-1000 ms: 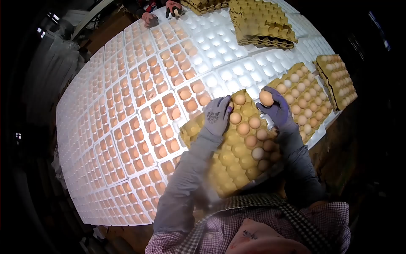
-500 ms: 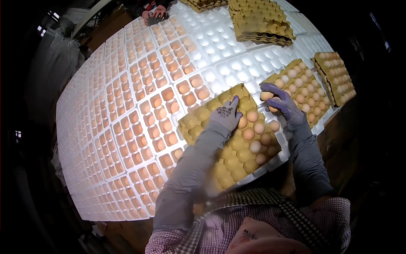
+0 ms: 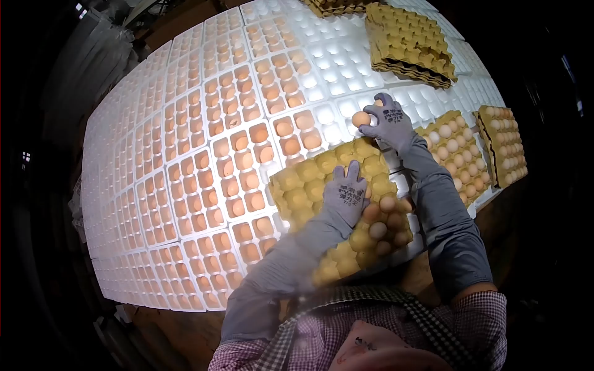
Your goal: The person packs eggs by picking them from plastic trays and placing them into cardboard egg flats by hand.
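Observation:
My gloved right hand (image 3: 391,122) is closed around eggs, over the white tray cells just past the far corner of a yellow pulp egg tray (image 3: 297,185). One held egg (image 3: 361,119) shows at the thumb and another (image 3: 378,103) partly behind the fingers. My gloved left hand (image 3: 346,195) rests low over the middle of the pulp tray, its fingers stretched and apart. Beside it, several loose eggs (image 3: 388,204) sit in the tray's right part. The palm side of my left hand is hidden.
White foam trays (image 3: 213,139) cover the table, many cells holding eggs. To the right are a filled pulp tray (image 3: 456,145) and a tilted filled one (image 3: 504,145). Pulp trays (image 3: 411,43) are stacked at the back.
My right hand has moved forward and left with the eggs, from beside the pulp tray to over white cells. My left hand stays over the tray. The other person's hands have left view.

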`<state>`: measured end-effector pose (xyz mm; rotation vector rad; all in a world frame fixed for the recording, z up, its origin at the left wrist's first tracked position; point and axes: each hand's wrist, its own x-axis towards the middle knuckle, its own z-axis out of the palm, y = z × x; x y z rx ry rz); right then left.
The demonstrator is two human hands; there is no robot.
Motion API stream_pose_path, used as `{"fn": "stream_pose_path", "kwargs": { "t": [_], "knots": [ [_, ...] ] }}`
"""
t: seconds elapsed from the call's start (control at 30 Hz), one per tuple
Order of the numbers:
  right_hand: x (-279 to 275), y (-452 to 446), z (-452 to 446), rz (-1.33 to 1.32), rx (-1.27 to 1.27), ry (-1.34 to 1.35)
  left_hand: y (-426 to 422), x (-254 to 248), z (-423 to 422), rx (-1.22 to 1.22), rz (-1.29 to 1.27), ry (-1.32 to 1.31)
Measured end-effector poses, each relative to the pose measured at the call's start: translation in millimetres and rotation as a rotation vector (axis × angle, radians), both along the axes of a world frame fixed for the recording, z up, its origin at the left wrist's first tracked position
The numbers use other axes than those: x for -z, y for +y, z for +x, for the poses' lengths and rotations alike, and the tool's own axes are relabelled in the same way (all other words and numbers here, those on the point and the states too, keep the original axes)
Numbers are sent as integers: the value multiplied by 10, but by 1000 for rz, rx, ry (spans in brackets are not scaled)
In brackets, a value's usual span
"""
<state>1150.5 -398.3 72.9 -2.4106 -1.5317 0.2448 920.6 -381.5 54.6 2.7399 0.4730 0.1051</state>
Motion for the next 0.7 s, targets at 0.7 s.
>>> {"fn": "stream_pose_path", "kwargs": {
  "t": [0.7],
  "knots": [
    [-48, 467, 62, 665, 127, 733, 1831, 397, 1327, -362, -66, -292]
  ]
}}
